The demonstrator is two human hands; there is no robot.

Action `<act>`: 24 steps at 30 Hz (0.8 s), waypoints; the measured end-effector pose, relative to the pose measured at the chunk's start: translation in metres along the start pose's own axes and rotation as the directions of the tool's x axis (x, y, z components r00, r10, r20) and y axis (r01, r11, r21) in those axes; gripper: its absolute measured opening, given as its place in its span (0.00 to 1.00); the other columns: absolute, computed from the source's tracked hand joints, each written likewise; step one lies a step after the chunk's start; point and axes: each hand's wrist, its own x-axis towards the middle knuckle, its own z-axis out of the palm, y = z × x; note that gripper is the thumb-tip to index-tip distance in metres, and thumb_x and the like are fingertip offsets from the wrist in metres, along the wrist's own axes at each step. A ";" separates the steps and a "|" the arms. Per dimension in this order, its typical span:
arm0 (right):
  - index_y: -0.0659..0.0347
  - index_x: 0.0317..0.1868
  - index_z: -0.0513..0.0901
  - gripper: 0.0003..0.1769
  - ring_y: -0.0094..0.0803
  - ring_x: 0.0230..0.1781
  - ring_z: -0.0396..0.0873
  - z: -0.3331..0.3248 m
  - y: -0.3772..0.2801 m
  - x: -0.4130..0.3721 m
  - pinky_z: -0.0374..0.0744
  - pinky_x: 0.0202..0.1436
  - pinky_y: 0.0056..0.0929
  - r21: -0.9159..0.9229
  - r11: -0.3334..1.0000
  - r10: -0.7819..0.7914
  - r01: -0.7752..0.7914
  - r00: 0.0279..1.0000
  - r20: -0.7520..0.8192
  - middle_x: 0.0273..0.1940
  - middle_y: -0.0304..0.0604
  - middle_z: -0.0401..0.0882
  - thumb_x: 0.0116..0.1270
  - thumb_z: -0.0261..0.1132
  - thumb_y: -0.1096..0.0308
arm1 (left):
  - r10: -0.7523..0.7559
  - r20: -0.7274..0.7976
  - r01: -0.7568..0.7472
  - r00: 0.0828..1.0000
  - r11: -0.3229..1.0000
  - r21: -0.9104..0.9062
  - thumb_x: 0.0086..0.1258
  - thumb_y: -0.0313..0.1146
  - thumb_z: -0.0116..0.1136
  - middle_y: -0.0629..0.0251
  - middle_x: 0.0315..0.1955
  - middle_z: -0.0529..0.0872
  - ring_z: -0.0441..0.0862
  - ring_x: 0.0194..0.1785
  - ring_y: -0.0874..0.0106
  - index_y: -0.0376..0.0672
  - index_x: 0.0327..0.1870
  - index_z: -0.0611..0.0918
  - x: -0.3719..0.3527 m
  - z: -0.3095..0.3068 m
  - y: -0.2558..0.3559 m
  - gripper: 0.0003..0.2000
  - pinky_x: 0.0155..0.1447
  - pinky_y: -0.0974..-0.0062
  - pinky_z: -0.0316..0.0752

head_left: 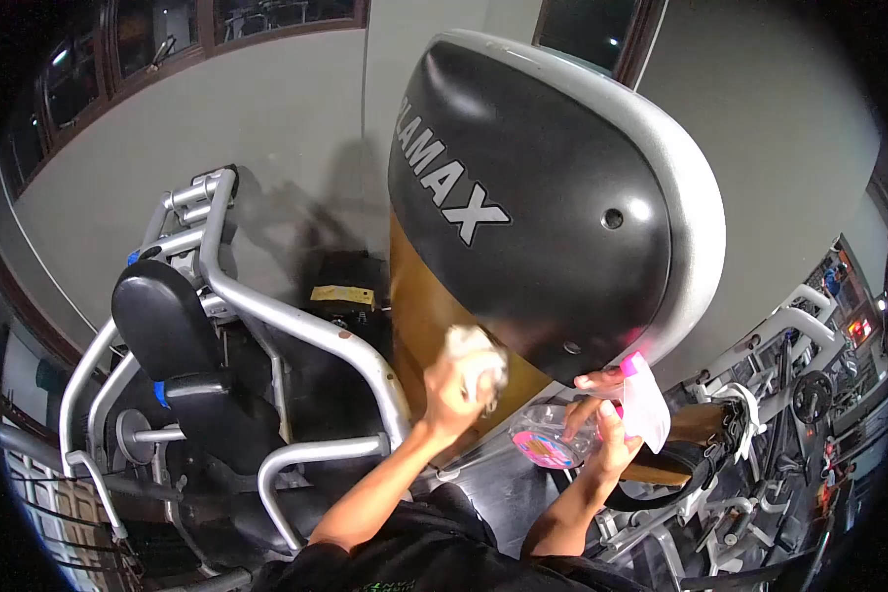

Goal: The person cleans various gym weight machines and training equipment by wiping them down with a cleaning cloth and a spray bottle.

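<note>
My left hand (pixel 445 403) is closed around a crumpled whitish cloth (pixel 479 353), slightly blurred, held up in front of the amber panel (pixel 416 296) of a tall gym machine. My right hand (pixel 612 454) grips a clear spray bottle (pixel 540 434) with a pink and blue label and a white and pink spray head (pixel 648 407). The bottle is tilted, its base toward the left. Just beyond both hands rises the machine's black cover (pixel 543 207), with large silver letters and a silver rim.
On the left stands a silver-framed exercise machine (pixel 291 321) with a black padded seat back (pixel 163 311). A yellow label (pixel 343 295) shows on a dark object by the wall. More gym equipment (pixel 730 513) fills the right side. Windows (pixel 158 39) line the wall above.
</note>
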 end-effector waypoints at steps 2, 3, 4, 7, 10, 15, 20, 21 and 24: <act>0.73 0.52 0.69 0.21 0.31 0.11 0.71 0.002 0.000 0.001 0.74 0.19 0.30 0.006 1.000 -0.021 0.021 1.000 -0.004 0.41 0.59 0.80 0.63 0.59 0.67 | -0.166 -0.275 0.156 0.947 0.986 -0.058 0.67 0.29 0.56 0.56 0.35 0.80 0.78 0.41 0.64 0.38 0.42 0.75 0.024 0.003 -0.003 0.07 0.51 0.67 0.71; 0.73 0.52 0.69 0.20 0.31 0.11 0.71 0.003 -0.001 0.000 0.74 0.20 0.29 -0.045 0.999 -0.007 0.006 1.000 -0.019 0.40 0.59 0.80 0.63 0.59 0.68 | -0.357 -0.372 0.328 0.857 0.934 -0.141 0.68 0.29 0.56 0.56 0.36 0.80 0.78 0.42 0.63 0.37 0.43 0.75 0.027 0.005 -0.003 0.08 0.52 0.67 0.71; 0.73 0.51 0.69 0.20 0.30 0.12 0.71 0.003 -0.002 0.000 0.74 0.20 0.29 -0.096 0.995 0.005 -0.008 0.999 -0.032 0.40 0.59 0.80 0.64 0.59 0.68 | -0.245 -0.333 0.252 0.911 0.967 -0.023 0.68 0.29 0.56 0.56 0.36 0.80 0.78 0.41 0.63 0.36 0.44 0.74 0.023 0.008 -0.006 0.08 0.51 0.67 0.71; 0.73 0.50 0.69 0.18 0.30 0.12 0.72 0.001 -0.003 0.001 0.75 0.21 0.29 -0.089 0.995 -0.032 0.035 0.999 0.031 0.40 0.59 0.80 0.63 0.58 0.69 | 0.109 -0.138 -0.086 0.984 0.983 0.165 0.61 0.25 0.62 0.55 0.37 0.82 0.82 0.38 0.57 0.38 0.42 0.78 -0.003 0.010 -0.015 0.10 0.42 0.64 0.78; 0.75 0.49 0.70 0.17 0.30 0.14 0.74 -0.004 -0.012 0.005 0.75 0.21 0.27 -0.111 0.994 -0.013 0.022 0.997 0.080 0.39 0.60 0.80 0.62 0.59 0.73 | -0.239 0.283 0.282 0.929 0.952 -0.121 0.56 0.28 0.68 0.57 0.37 0.83 0.84 0.36 0.59 0.43 0.42 0.79 -0.057 0.013 -0.035 0.13 0.37 0.66 0.81; 0.76 0.51 0.68 0.19 0.30 0.16 0.75 -0.013 -0.016 0.003 0.75 0.21 0.24 -0.016 0.993 0.114 -0.113 0.990 0.085 0.39 0.62 0.80 0.61 0.60 0.76 | 0.169 0.208 -0.207 0.963 0.962 0.179 0.49 0.36 0.74 0.59 0.38 0.83 0.85 0.30 0.62 0.53 0.44 0.80 -0.037 0.002 -0.022 0.20 0.31 0.67 0.81; 0.75 0.52 0.67 0.19 0.31 0.15 0.74 -0.011 -0.016 0.003 0.75 0.21 0.24 -0.036 0.994 0.104 -0.102 0.992 0.077 0.40 0.62 0.80 0.61 0.60 0.77 | -0.223 -0.276 0.249 0.935 0.966 0.064 0.68 0.30 0.57 0.58 0.39 0.79 0.76 0.44 0.66 0.38 0.45 0.74 0.016 -0.005 -0.037 0.09 0.54 0.67 0.70; 0.74 0.52 0.67 0.19 0.31 0.15 0.74 -0.011 -0.016 0.001 0.75 0.21 0.24 -0.034 0.994 0.104 -0.102 0.992 0.076 0.40 0.62 0.80 0.61 0.60 0.76 | -0.426 -0.332 0.416 0.842 0.904 -0.105 0.71 0.32 0.53 0.60 0.40 0.78 0.75 0.44 0.69 0.37 0.46 0.73 0.028 -0.006 -0.041 0.09 0.54 0.70 0.69; 0.75 0.52 0.67 0.20 0.30 0.13 0.72 -0.008 -0.012 -0.001 0.74 0.20 0.27 -0.056 0.995 0.089 -0.086 0.995 0.055 0.39 0.60 0.81 0.62 0.58 0.74 | -0.397 -0.299 0.391 0.868 0.917 -0.082 0.72 0.34 0.52 0.59 0.40 0.78 0.76 0.44 0.69 0.37 0.48 0.72 0.026 -0.003 -0.040 0.11 0.52 0.71 0.70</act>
